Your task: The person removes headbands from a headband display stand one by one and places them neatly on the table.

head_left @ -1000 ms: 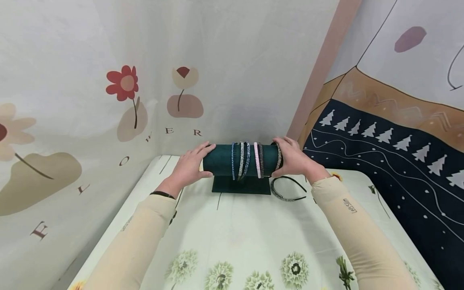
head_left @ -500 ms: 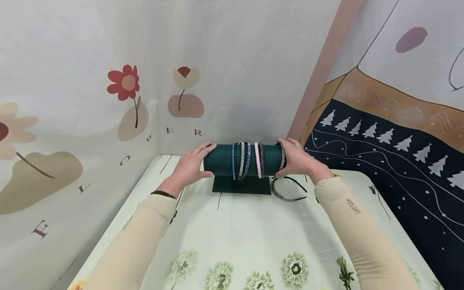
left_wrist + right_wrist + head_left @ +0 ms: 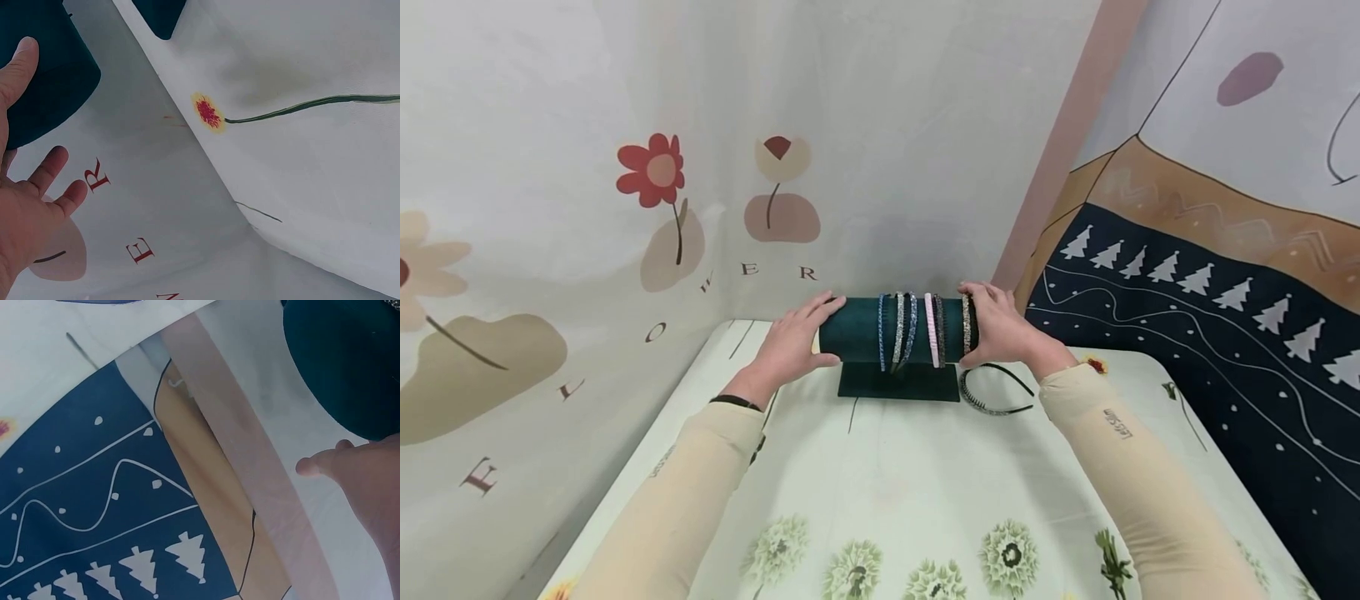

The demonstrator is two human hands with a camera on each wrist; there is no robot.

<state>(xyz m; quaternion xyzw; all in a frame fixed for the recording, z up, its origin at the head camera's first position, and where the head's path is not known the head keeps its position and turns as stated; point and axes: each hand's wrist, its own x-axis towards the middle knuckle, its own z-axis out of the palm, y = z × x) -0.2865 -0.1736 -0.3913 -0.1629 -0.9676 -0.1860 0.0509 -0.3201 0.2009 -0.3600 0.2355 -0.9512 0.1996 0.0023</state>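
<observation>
A dark green velvet display roll on a flat base (image 3: 850,332) stands upright at the far side of the table. Several headbands circle it: blue, silver, another blue, a pale pink one (image 3: 932,330) and a dark one. My left hand (image 3: 790,343) holds the roll's left end, thumb in front and fingers on top; in the left wrist view its other fingers spread past the end. My right hand (image 3: 1006,327) grips a glittery headband (image 3: 967,327) around the roll near its right end. In the right wrist view, the roll's end (image 3: 350,369) hides most of that hand's fingers.
A black toothed headband with a glittering strip (image 3: 987,407) lies on the table right of the base. The white flower-print tablecloth (image 3: 880,475) covers the table. A printed curtain (image 3: 895,167) hangs close behind the roll, and a navy tree-patterned cloth (image 3: 1165,333) hangs at right.
The right hand and the glittery headband shift slightly right, then left along the roll, so the headband now sits closer to the dark one. The left hand stays in place.
</observation>
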